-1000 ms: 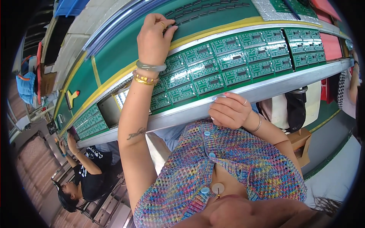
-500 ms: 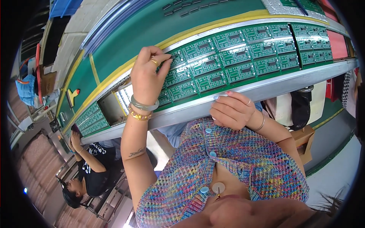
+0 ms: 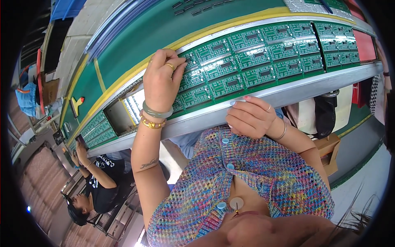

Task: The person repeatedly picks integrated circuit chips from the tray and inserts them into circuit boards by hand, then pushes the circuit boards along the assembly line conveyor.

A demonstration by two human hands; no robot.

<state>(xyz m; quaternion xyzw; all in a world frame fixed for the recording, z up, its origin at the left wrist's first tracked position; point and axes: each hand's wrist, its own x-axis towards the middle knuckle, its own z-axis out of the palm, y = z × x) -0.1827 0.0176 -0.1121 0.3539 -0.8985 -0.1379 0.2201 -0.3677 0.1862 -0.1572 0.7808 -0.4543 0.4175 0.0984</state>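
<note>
A long panel of green circuit boards [image 3: 257, 78], joined in rows with black chips and pin rows on them, lies in a metal-edged track before me. My left hand [image 3: 163, 76] is over the panel's far left corner. Its thumb and forefinger are pinched together at the board surface; whatever they hold, if anything, is hidden. My right hand [image 3: 252, 118] is closed at the near metal rail [image 3: 288, 94], fingers curled and fingertips by the rail's upper edge. What it holds, if anything, cannot be made out.
Loose black chips [image 3: 197, 6] lie on the green bench mat [image 3: 181, 29] beyond the yellow strip. Blue tubes [image 3: 117, 29] are at far left. A second green panel [image 3: 339, 45] adjoins on the right. A co-worker [image 3: 101, 181] works farther down the track at left.
The view has shifted slightly. My left hand remains pinched at the same corner of the panel, its fingers slightly shifted. My right hand stays by the rail.
</note>
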